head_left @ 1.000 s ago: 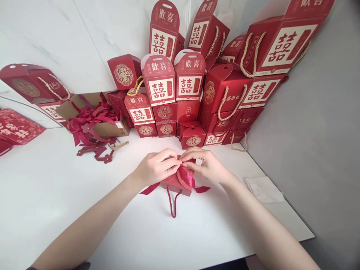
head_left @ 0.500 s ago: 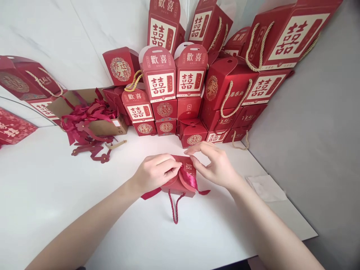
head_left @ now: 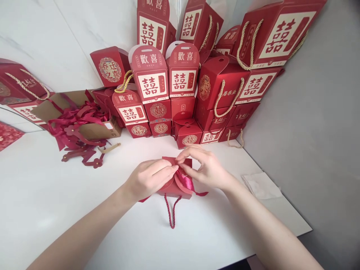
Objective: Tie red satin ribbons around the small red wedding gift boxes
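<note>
Left hand (head_left: pixel 150 178) fingers pinch a glossy crimson satin ribbon (head_left: pixel 187 182) atop a small red cardboard box (head_left: pixel 170 185) on a white desk (head_left: pixel 126 232), right hand (head_left: pixel 208 167) curved close, its grip unclear, where a loosened pinch could let the ribbon slip

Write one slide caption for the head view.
Left hand and right hand at a red ribbon on a red box, stacked boxes behind.

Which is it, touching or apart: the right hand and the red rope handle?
Apart. The head view shows the small red box and pink ribbon between the right hand and the red rope handle, which extends toward the person.
</note>
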`<act>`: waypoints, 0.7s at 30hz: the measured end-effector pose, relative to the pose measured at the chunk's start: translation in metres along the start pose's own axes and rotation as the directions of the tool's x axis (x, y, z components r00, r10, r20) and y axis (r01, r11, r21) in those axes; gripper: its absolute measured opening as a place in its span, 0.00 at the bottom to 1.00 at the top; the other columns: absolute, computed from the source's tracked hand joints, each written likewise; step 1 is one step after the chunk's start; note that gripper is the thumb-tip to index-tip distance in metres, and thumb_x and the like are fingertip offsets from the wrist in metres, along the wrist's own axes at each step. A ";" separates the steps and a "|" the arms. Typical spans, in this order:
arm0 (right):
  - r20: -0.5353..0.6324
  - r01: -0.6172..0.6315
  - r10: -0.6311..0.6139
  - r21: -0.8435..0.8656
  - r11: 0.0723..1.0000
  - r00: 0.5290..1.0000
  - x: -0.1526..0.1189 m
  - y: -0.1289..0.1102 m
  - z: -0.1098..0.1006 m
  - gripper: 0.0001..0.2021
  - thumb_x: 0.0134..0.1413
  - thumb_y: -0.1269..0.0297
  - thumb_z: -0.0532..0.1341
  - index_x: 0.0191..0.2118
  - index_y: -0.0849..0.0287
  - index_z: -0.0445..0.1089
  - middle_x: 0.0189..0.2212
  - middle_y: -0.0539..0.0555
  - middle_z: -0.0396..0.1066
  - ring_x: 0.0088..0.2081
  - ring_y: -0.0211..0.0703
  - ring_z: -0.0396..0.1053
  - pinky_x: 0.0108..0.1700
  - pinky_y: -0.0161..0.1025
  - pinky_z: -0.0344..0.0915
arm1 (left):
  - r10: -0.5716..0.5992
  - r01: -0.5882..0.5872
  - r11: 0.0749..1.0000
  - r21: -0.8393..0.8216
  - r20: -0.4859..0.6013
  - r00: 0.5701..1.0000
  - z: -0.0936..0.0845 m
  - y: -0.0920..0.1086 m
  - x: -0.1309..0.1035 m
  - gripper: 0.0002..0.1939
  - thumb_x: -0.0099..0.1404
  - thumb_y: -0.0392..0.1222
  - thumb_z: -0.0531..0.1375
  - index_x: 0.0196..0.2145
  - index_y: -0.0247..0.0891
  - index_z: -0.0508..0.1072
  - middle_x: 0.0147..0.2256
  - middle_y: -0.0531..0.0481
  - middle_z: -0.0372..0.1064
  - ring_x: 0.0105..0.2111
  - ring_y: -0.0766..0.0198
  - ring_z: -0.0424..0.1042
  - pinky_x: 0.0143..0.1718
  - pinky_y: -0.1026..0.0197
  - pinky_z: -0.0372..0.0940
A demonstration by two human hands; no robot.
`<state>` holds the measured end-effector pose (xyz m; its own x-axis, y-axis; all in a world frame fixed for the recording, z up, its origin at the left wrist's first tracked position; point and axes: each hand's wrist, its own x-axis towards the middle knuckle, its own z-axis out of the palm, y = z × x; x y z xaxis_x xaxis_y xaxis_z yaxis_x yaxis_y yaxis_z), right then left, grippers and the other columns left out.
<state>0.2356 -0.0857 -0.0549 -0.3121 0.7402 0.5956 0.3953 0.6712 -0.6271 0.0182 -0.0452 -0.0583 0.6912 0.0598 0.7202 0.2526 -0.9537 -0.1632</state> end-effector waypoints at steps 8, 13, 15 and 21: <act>0.060 0.015 -0.016 0.008 1.000 0.998 -0.001 0.002 -0.001 0.13 0.58 0.76 0.59 0.47 0.54 0.69 0.41 0.50 0.76 0.43 0.42 0.73 0.60 0.52 0.61 | 0.136 -0.141 0.978 0.151 0.043 0.990 -0.008 0.004 0.006 0.09 0.62 0.26 0.61 0.42 0.26 0.73 0.30 0.45 0.74 0.28 0.62 0.75 0.26 0.61 0.71; -0.141 0.070 -0.089 -0.135 0.988 0.986 0.000 0.000 -0.007 0.11 0.58 0.77 0.58 0.42 0.55 0.70 0.39 0.53 0.75 0.45 0.45 0.72 0.57 0.52 0.63 | 0.209 -0.216 0.957 0.194 0.057 0.976 -0.015 0.009 0.015 0.07 0.64 0.26 0.57 0.40 0.27 0.73 0.29 0.46 0.74 0.27 0.64 0.74 0.23 0.62 0.67; -0.061 0.055 -0.062 -0.112 0.992 0.996 0.001 -0.001 -0.009 0.12 0.58 0.76 0.59 0.46 0.56 0.69 0.42 0.53 0.75 0.47 0.45 0.71 0.55 0.50 0.65 | 0.212 -0.220 0.955 0.197 0.058 0.975 -0.015 0.010 0.015 0.07 0.64 0.27 0.58 0.39 0.28 0.74 0.29 0.47 0.74 0.27 0.64 0.73 0.22 0.63 0.66; 0.017 0.124 -0.123 -0.129 0.984 0.992 -0.001 0.000 0.002 0.09 0.60 0.75 0.58 0.44 0.55 0.67 0.37 0.50 0.76 0.41 0.42 0.72 0.57 0.49 0.62 | 0.186 -0.198 0.957 0.212 0.075 0.980 -0.013 0.007 0.013 0.08 0.61 0.25 0.61 0.40 0.25 0.73 0.28 0.46 0.74 0.25 0.63 0.74 0.22 0.62 0.68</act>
<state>0.2342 -0.0861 -0.0564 -0.3729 0.6524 0.6598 0.4616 0.7473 -0.4780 0.0204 -0.0552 -0.0418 0.7750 -0.0968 0.6245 0.2485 -0.8619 -0.4419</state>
